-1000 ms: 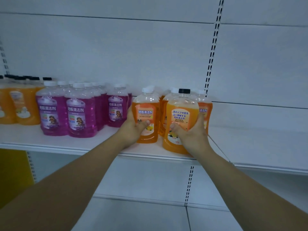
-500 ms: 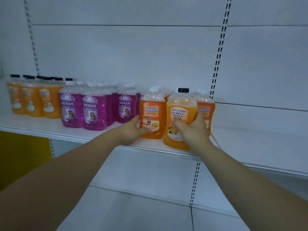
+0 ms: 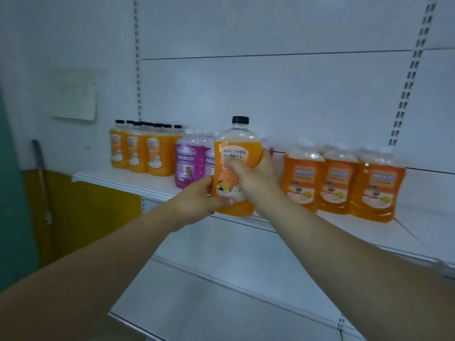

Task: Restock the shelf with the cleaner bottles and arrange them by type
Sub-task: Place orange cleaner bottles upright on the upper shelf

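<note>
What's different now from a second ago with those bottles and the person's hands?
The black-capped orange bottle has left the white-capped orange bottles and moved left, now held before the purple bottles. The right hand still grips it; the left hand let go of a white-capped bottle and took hold of this one low down. The rows on the shelf stayed put.

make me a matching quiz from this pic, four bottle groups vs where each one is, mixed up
Things
1. black-cap bottle with blue writing
2. purple bottles
3. pale-cap orange bottles
4. black-cap orange row

Places
a. left end of the shelf
b. right end of the stocked row
c. gripped by the left hand and right hand
d. partly hidden behind the held bottle

Pairs: 1-c, 2-d, 3-b, 4-a
</note>
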